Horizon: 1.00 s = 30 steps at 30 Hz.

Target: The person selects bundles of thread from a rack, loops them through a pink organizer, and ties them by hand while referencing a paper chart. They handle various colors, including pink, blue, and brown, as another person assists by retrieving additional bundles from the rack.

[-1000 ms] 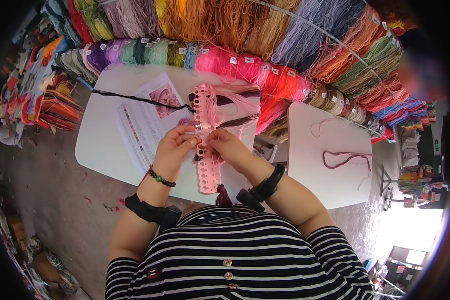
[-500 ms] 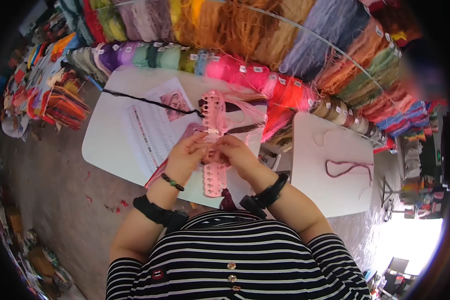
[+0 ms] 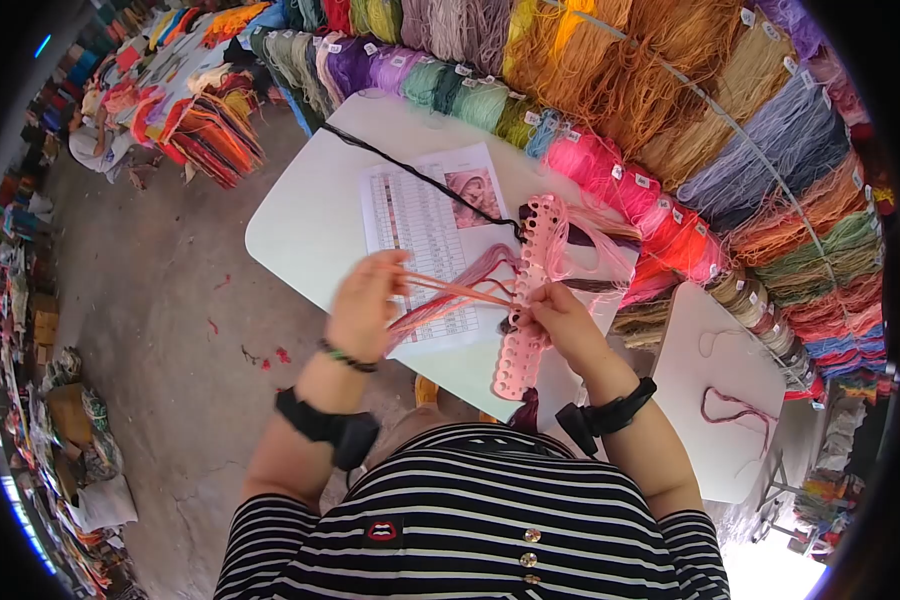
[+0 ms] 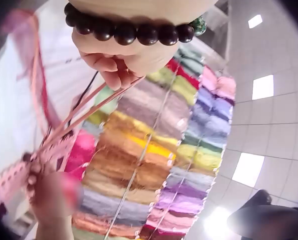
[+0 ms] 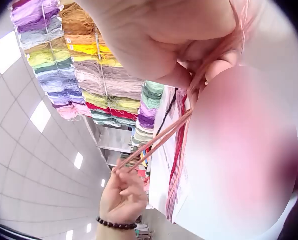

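A long pink card with holes (image 3: 515, 372) lies on the white table (image 3: 305, 225), strands of thread hanging from its edges. My left hand (image 3: 363, 305) is off to the card's left, pinching a loop of pink thread (image 3: 448, 287) that runs taut back to the card. At the card's middle, the fingers of my right hand (image 3: 568, 325) pinch the other end of that thread. Between the hands, a bundle of pink and mauve threads (image 3: 488, 262) hangs over the table edge. The left wrist view shows the doubled strand (image 4: 71, 124) stretched between both hands.
Under the threads lies a printed chart sheet (image 3: 382, 215) with a picture. A black cord (image 3: 410, 172) runs from the card to the table's far edge. Racks of coloured yarn hanks (image 3: 610, 85) stand behind. On a second white table (image 3: 715, 440) lies a mauve strand (image 3: 740, 410).
My left hand has moved away from the card to the left, drawing pink thread out with it. The right hand stays at the card. The head view has turned left.
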Tool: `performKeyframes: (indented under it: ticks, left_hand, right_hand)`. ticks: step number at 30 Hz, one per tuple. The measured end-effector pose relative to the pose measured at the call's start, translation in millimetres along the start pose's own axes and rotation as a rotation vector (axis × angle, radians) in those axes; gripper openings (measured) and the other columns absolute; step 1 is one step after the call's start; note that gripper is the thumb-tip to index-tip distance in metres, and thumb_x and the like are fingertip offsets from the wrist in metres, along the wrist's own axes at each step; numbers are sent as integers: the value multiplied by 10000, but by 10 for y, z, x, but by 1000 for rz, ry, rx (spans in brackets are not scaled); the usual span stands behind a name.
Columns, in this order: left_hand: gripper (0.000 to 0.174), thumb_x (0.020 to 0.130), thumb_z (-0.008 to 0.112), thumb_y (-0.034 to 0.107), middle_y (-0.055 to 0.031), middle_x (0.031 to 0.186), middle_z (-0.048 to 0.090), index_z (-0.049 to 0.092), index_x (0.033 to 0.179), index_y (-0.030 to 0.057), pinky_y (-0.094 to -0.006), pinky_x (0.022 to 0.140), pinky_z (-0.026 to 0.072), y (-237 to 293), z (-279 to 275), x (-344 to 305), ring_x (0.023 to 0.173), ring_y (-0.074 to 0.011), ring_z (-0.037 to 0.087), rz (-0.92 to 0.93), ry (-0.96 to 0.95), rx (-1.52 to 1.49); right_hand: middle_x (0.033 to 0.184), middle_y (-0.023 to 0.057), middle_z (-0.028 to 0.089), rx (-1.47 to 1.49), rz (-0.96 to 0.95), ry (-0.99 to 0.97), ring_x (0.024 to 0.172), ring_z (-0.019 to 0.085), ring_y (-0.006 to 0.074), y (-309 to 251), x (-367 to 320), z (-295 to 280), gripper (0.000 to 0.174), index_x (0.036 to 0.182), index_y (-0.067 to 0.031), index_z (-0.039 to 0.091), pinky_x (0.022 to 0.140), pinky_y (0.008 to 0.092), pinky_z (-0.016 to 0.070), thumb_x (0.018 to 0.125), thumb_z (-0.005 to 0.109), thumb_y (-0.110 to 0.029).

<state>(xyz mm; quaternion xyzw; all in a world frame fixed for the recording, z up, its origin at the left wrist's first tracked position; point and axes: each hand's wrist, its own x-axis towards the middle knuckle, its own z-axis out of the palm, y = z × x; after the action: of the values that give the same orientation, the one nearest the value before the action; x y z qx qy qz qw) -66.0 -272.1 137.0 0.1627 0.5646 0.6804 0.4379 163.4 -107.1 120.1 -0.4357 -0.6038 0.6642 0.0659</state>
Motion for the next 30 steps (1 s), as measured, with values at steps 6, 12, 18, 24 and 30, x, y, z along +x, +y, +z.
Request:
performKeyframes:
  ticks: [6, 12, 18, 24, 30]
  left_hand:
    - [293, 979, 466, 263, 27, 768, 516, 556, 1120, 23, -165, 497, 358, 309, -1512, -480, 671, -53, 479, 241, 432, -448]
    - [297, 895, 589, 266, 7, 849, 596, 581, 1132, 88, -255, 533, 439, -678, -2233, -991, 643, -125, 545, -544, 273, 145]
    - [407, 905, 576, 308, -54, 1105, 630, 531, 1247, 92, -329, 752, 481, -1021, -1698, -1039, 891, -182, 611, -781, 254, 346]
    - [437, 912, 572, 343, -63, 1153, 610, 514, 1256, 80, -318, 794, 474, -1008, -1506, -914, 949, -177, 599, -689, 116, 322]
    - [375, 924, 556, 287, -68, 1094, 618, 526, 1223, 63, -269, 731, 485, -1127, -1485, -907, 889, -151, 601, -633, 131, 297]
  right_hand:
    - [834, 93, 651, 20, -11, -9, 650, 567, 116, 53, 40, -15, 154, 1046, -21, 494, 569, 241, 457, 907, 457, -77]
    - [819, 67, 645, -14, -53, 21, 653, 568, 100, 76, 28, 21, 127, 1031, -37, 506, 570, 226, 449, 915, 485, -85]
    - [825, 52, 620, -123, -190, -22, 726, 598, 115, 93, -21, 46, 130, 1013, -21, 527, 633, 247, 480, 901, 538, -87]
    - [883, 21, 634, 30, -189, -109, 801, 592, 107, -124, -267, -177, 190, 1052, -46, 576, 685, 227, 465, 905, 575, -166]
    - [917, 32, 657, 165, -96, 100, 770, 588, 92, -116, -636, -739, 196, 1031, -66, 599, 665, 223, 461, 921, 562, -225]
